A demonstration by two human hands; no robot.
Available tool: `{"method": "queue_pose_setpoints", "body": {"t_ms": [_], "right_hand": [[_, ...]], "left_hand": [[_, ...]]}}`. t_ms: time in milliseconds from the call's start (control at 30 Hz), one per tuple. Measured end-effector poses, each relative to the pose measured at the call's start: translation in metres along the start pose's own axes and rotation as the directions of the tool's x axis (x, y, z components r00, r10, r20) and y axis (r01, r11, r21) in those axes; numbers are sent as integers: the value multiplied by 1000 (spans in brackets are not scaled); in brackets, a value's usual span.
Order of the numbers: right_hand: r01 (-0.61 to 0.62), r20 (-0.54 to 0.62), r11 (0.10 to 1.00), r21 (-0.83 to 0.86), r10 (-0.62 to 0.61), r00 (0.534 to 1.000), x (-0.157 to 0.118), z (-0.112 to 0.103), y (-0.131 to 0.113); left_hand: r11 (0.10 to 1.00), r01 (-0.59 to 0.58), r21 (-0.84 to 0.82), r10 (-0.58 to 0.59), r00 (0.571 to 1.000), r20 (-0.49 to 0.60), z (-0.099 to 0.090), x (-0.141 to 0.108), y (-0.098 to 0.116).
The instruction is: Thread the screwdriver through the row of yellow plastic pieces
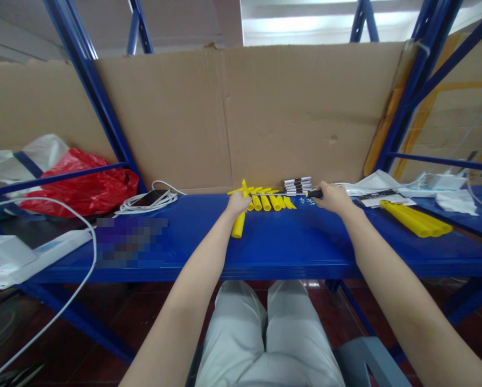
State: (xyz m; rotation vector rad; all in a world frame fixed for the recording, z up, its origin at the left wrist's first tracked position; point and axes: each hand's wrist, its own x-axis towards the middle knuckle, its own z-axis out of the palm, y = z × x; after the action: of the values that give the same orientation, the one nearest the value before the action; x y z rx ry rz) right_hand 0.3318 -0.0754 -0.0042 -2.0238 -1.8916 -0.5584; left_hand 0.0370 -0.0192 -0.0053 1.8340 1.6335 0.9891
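My left hand [238, 203] is closed round a yellow plastic tube [238, 228], held roughly upright; a narrower yellow piece sticks out above the fingers. In my right hand [334, 198] is a screwdriver [315, 194] with a black and yellow handle. Its thin shaft points left, towards the tube, but I cannot tell whether the tip touches it. Between the hands lies a row of similar yellow tubes [266, 202] with smaller yellow pieces at its right end [288, 202]. Small white bits [305, 201] are scattered just left of my right hand.
Behind the row sits a stack of white and black sticks [297, 185] against a cardboard panel [289, 118]. More yellow tubes [416, 219] lie right on the blue shelf [289, 242]. Left are a coiled white cable [152, 202], a power strip [51, 252] and blue posts [99, 97].
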Motion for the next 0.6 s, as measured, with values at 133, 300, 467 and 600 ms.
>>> {"method": "queue_pose_setpoints", "body": {"t_ms": [133,300,467,600], "right_hand": [[56,44,998,7,-56,997,4,5,5],[115,5,993,16,-115,993,7,9,12],[58,-112,998,-26,-61,992,5,8,12],[0,-154,1000,3,0,988,3,5,9]], "left_hand": [[1000,8,3,-8,1000,-12,1,3,-3],[1000,3,-10,-4,1000,-18,0,1,-2],[1000,5,6,-5,1000,-18,0,0,0],[1000,8,2,-8,1000,-27,0,-1,1]]}}
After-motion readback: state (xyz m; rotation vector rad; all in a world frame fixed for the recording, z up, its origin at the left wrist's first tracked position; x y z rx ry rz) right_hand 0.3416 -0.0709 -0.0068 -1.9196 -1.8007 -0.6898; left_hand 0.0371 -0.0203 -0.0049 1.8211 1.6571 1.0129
